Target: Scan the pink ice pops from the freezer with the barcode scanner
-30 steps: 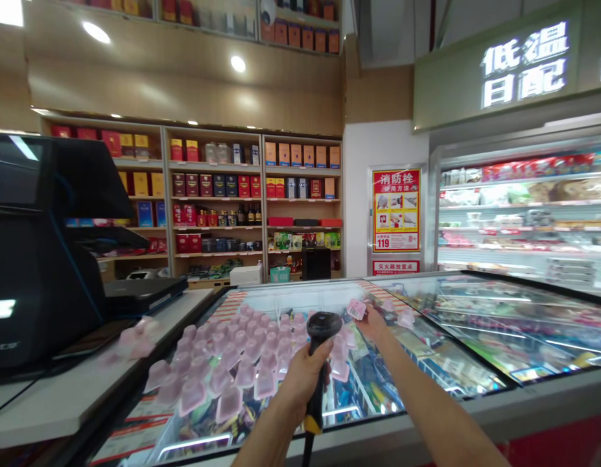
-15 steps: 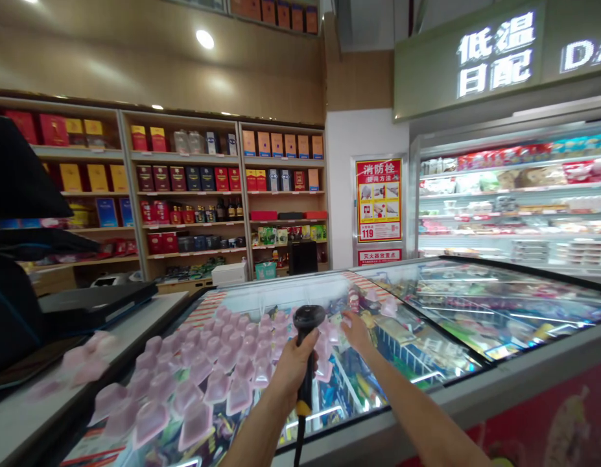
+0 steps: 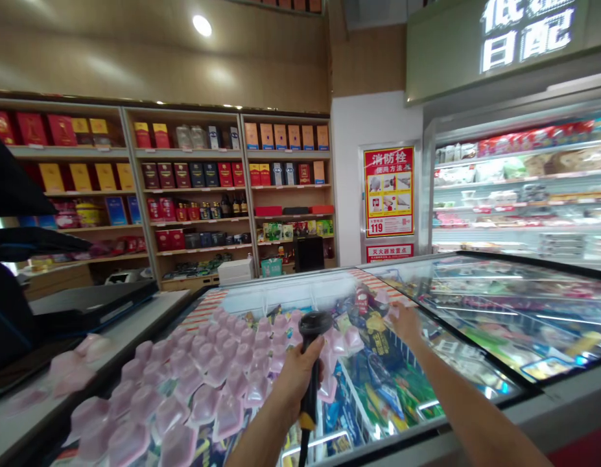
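Observation:
My left hand (image 3: 300, 371) is wrapped around the handle of a black barcode scanner (image 3: 314, 322), held upright with its cable hanging down. Beyond and beside it, many pink plastic cups (image 3: 217, 370) lie in rows on the glass top of a chest freezer (image 3: 275, 295). My right hand (image 3: 406, 323) reaches out over the glass, its fingers pinched at a small pink cup (image 3: 392, 312) apart from the rows. The fingertips partly hide that cup. Packaged goods (image 3: 378, 337) show through the glass below.
More pink cups (image 3: 69, 370) sit on the counter (image 3: 149, 318) at left, near a black device (image 3: 86, 305). Shelves (image 3: 198, 155) of boxed goods stand behind the freezer. A lit refrigerated display (image 3: 518, 188) is at right. A dark frame bar (image 3: 456, 324) divides the glass.
My right hand has moved right, from the edge of the cup rows to the separate pink cup. My left hand still holds the scanner. The view has shifted slightly.

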The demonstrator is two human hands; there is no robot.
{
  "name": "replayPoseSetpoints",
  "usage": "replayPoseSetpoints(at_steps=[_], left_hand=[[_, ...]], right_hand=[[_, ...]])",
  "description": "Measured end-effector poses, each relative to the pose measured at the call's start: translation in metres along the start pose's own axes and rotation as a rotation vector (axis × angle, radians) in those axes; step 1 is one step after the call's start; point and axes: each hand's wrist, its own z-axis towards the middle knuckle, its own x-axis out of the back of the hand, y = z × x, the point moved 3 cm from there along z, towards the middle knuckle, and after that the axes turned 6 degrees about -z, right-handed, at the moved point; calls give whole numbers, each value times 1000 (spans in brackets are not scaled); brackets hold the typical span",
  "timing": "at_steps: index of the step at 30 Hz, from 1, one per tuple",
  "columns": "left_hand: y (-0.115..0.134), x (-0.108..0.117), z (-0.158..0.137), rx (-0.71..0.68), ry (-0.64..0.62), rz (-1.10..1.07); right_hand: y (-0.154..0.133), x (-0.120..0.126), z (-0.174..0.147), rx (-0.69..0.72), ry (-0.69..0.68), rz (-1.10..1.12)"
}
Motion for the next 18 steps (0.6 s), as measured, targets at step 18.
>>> replayPoseSetpoints(at_steps=[18], left_hand=[[34, 7, -75, 59, -137, -8]], right_hand=[[-112, -70, -81, -550, -409, 1048]])
